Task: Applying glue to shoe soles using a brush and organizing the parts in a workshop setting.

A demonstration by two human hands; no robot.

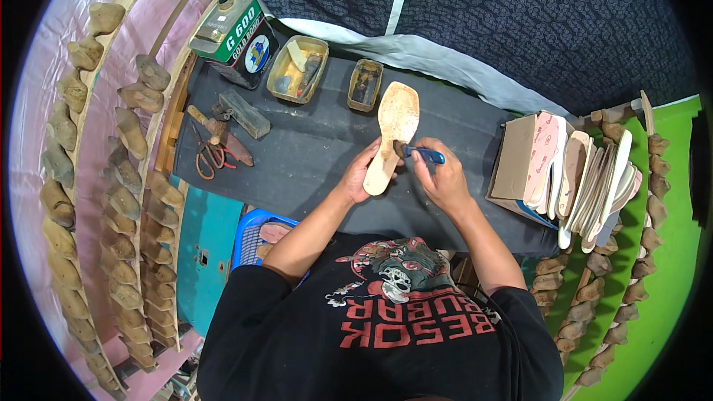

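Above table [297, 156], sole [399, 108] is held by L hand [358, 172] at its narrow half; could be twisted or dropped if grip's loosened. By R hand [445, 182], brush [429, 155] is grasped, its head at sole's waist; L hand might be jabbed, prob. if brush is pushed past edge w/ too much force.

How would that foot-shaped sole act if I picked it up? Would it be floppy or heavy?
The tan sole is probably fairly stiff: its wide end sticks out past the left hand without visibly drooping. It's likely light, since it looks thin. It might feel tacky near the blue-handled brush, where brown smears show.
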